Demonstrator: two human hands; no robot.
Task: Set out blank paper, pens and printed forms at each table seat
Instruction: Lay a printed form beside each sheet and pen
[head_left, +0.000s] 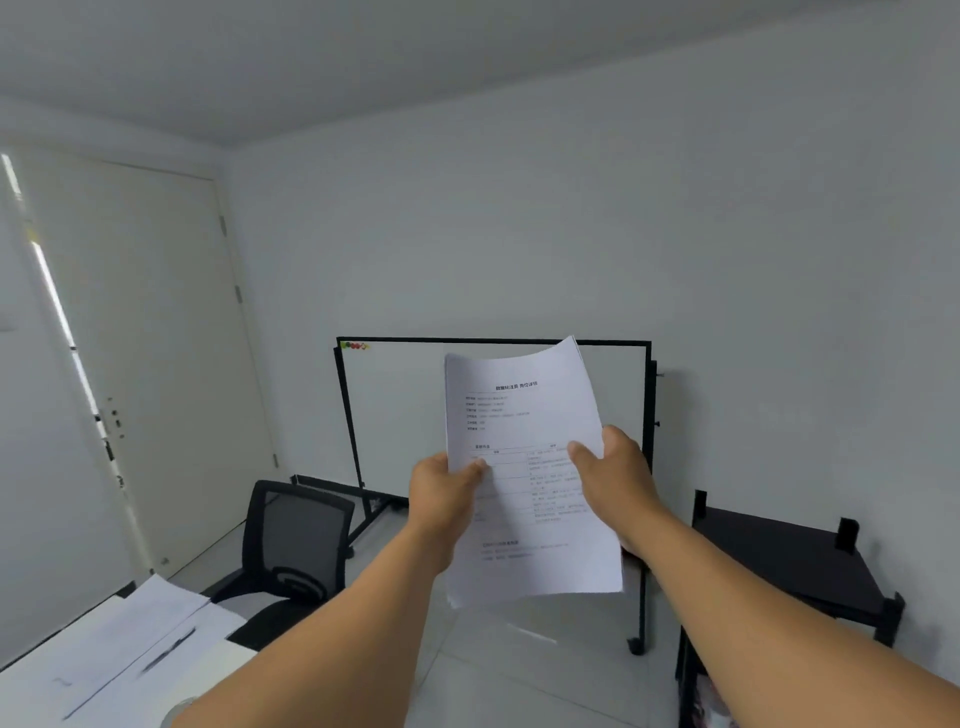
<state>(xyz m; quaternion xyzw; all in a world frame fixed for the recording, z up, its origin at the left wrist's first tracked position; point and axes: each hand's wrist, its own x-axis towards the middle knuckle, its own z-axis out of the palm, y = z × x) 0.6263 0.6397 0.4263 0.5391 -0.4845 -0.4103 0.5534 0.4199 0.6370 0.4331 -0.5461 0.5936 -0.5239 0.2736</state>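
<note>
Both hands hold a thin stack of printed forms (524, 467) up in the air in front of the chest, well clear of the tabletop (31, 686) at the lower left. The left hand (441, 493) grips the stack's left edge with its thumb on the front sheet, and the right hand (613, 483) grips the right edge the same way, so neither hand is free. The step in hand looks like peeling off one form: it would go best if the thumbs slid the top sheet sideways to break it loose, while the fingers behind kept the rest squared. On the tabletop, loose sheets of paper (150, 618) and a pen (169, 649) already lie at one seat, beside a black office chair (291, 540). A whiteboard (395, 410) stands behind the forms and a black rack (789, 566) stands to the right; both crowd the walkway around the table.
</note>
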